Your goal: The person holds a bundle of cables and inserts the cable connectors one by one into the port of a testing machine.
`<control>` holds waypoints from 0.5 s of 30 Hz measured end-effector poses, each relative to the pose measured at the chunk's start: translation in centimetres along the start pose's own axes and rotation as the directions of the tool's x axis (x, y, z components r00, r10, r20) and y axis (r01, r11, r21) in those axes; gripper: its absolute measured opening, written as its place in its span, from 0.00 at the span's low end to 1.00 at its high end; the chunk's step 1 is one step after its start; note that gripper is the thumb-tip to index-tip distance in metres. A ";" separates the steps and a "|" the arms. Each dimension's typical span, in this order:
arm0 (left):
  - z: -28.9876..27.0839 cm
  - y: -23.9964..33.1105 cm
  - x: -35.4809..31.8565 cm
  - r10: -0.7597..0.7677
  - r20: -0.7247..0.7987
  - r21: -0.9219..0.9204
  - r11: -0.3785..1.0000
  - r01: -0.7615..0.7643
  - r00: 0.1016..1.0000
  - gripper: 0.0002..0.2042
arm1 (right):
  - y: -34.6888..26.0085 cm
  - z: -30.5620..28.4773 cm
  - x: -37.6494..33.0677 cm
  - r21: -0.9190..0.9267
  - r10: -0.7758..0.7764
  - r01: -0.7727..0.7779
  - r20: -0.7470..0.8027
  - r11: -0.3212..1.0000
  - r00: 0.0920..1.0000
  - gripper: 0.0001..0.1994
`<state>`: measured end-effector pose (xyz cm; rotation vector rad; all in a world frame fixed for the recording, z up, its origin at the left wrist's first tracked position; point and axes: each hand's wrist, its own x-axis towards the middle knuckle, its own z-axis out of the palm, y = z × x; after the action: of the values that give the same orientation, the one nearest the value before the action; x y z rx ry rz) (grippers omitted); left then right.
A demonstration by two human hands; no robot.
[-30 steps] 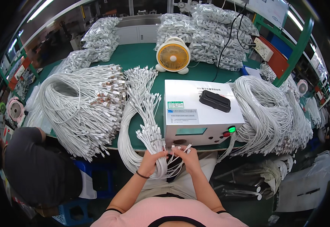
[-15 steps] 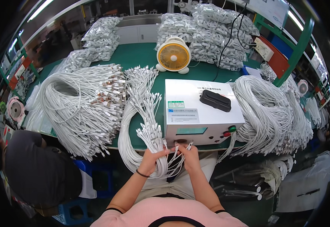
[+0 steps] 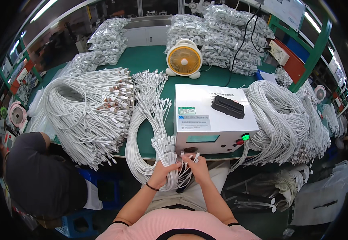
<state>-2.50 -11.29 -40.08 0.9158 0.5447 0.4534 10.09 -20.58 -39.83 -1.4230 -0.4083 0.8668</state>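
your white usb cable bundle (image 3: 164, 145) lies just left of the white control box (image 3: 218, 125), long axis running away from you, plugs aimed forward beyond your left hand (image 3: 165, 173), which is closed around the cables. your right hand (image 3: 198, 170), fingers nearly together, pinches a few loose plug ends (image 3: 196, 157) in front of the box.

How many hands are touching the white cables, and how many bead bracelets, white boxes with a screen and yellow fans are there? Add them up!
Hands on white cables: 2 (left hand, right hand)
Bead bracelet: 1
White box with a screen: 1
Yellow fan: 1
Total: 5
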 end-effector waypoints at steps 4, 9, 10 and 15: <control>-0.1 0.5 -0.1 -0.044 -0.040 -0.177 0.983 0.037 0.998 0.12 | 1.0 -0.2 -0.1 0.112 -0.028 0.040 -0.100 0.993 0.995 0.10; -0.2 0.6 0.2 -0.057 -0.086 -0.176 0.984 0.041 0.995 0.12 | 0.3 0.0 0.1 0.126 0.007 0.004 -0.091 0.992 0.996 0.09; 0.0 0.7 0.3 -0.041 -0.097 -0.178 0.984 0.023 0.994 0.13 | 0.1 0.0 0.3 0.157 0.026 -0.012 -0.087 0.988 0.996 0.09; 0.2 0.8 0.7 -0.012 -0.090 -0.168 0.986 -0.003 0.996 0.14 | -0.3 -0.1 0.6 0.237 0.058 -0.038 -0.079 0.971 0.995 0.08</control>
<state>-1.93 -10.57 -39.52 0.7343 0.5820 0.5306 10.63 -20.16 -39.67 -1.2489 -0.1989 0.8599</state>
